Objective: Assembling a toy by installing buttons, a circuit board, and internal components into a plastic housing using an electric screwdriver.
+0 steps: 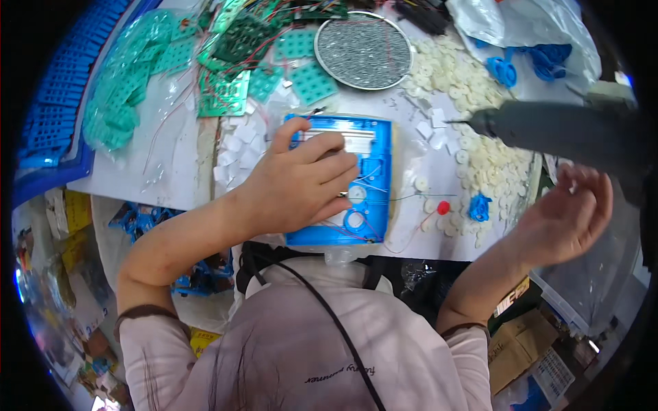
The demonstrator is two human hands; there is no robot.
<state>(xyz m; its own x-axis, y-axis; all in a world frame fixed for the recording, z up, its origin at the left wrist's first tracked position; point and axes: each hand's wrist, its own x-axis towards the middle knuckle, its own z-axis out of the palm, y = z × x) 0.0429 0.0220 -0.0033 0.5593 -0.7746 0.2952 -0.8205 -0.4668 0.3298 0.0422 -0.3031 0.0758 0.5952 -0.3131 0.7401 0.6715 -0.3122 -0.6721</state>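
Note:
A shallow blue plastic casing (375, 236) lies in front of me, its inside facing up, with thin wires and a round white part in it. My left hand (301, 179) lies across its left side, fingers spread. Part of the casing is hidden under the palm. At the right, my right hand (574, 214) is raised with loosely bent fingers and nothing visible in them. Just above it a dark electric screwdriver (555, 130) points left, apart from the hand. A thin wire runs right from the casing, near a small red disc (443, 207).
Green circuit boards (226, 94) and bagged green pads (127, 82) sit at the back left. A round mesh-topped disc (363, 51) stands behind the casing. White discs (490, 171) are heaped at the right, by a blue part (480, 207). A blue crate (55, 103) borders the left.

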